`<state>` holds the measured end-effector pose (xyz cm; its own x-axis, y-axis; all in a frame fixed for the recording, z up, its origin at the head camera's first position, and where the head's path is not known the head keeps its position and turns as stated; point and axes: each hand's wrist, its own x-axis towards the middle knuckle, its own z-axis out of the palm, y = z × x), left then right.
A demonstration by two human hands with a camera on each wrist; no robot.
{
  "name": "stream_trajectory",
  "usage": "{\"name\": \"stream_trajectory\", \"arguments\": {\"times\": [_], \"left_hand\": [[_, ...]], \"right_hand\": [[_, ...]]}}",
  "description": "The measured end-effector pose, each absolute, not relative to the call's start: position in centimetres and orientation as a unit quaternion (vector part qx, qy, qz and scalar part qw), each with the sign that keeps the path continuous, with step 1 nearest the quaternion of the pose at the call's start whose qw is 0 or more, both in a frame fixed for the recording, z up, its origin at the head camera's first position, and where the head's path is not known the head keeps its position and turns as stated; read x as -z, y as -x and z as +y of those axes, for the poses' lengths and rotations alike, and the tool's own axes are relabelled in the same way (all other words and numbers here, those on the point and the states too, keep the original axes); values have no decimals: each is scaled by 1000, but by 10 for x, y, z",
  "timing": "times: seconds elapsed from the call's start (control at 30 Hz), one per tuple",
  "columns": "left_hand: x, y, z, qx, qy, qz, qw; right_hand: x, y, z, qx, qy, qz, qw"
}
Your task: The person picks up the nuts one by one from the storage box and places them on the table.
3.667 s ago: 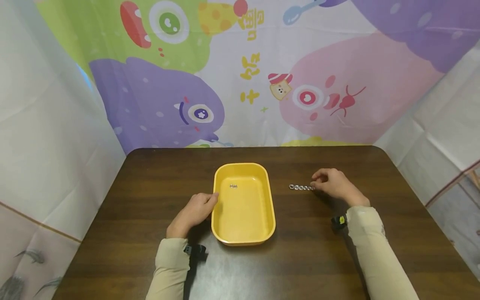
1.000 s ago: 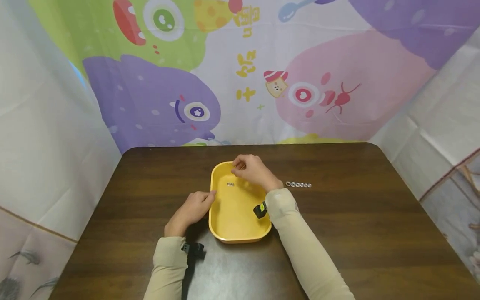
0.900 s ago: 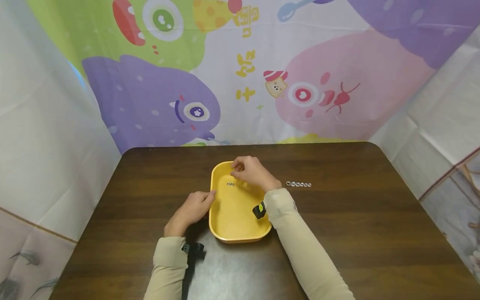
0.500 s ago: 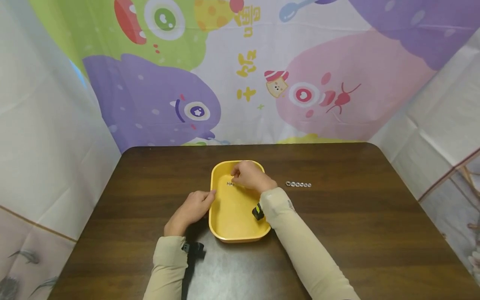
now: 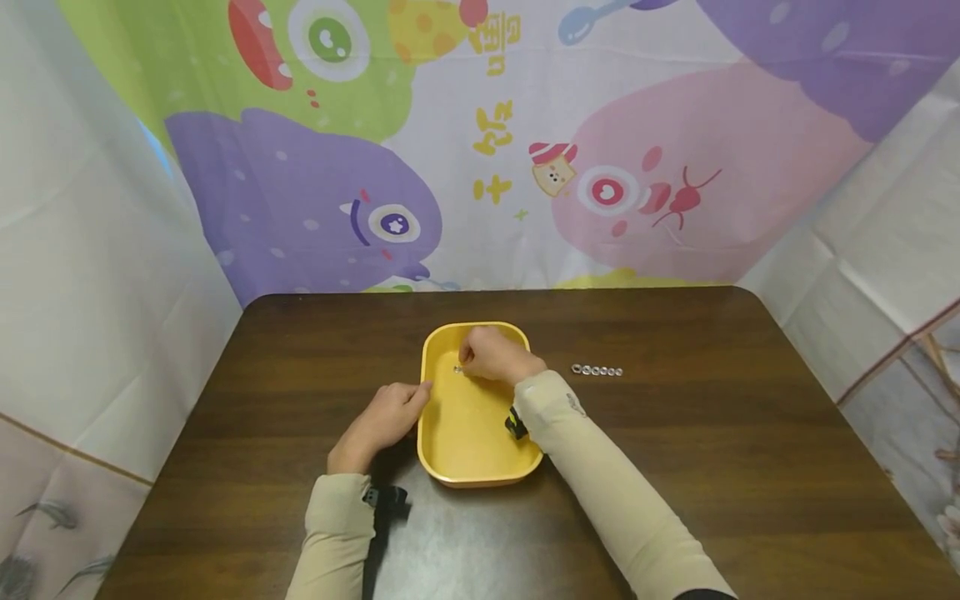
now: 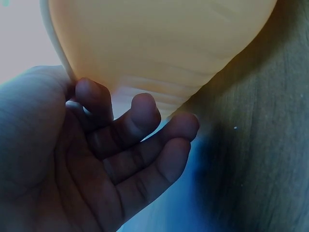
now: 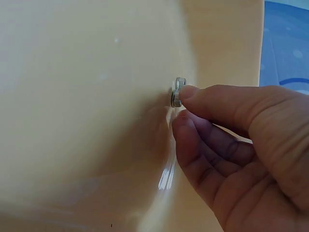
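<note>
My left hand (image 5: 384, 417) holds the left side of a yellow rectangular tray (image 5: 480, 481). In the left wrist view, its thumb is over the rim and its fingers are bent by the outer wall. My right hand (image 5: 495, 354) is down inside the tray near the far left of the floor. In the right wrist view, two small shiny metal nuts (image 7: 176, 98) sit side by side, the thumb tip against them and the forefinger tip just below, pinching at the lower nut. The hand partly hides the nuts in the head view, so another could be concealed.
Several similar nuts (image 5: 596, 370) lie in a short row on the dark wooden table (image 5: 712, 467), right of the tray. A cartoon-printed cloth (image 5: 487, 250) hangs behind the table's far edge, with pale cloths at both sides.
My right hand has gone from the right end of the nut row into the tray, then lowered to the nuts there. The row is shorter by one. My left hand keeps its hold.
</note>
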<state>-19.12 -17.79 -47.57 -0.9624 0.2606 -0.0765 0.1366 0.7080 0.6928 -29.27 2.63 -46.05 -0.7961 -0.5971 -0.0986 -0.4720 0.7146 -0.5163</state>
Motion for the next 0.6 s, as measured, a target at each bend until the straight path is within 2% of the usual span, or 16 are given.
{"name": "stream_trajectory", "arguments": {"times": [0.6], "left_hand": [[476, 191, -178, -363, -118, 921, 77]], "right_hand": [[456, 289, 28, 225, 288, 916, 163]]}}
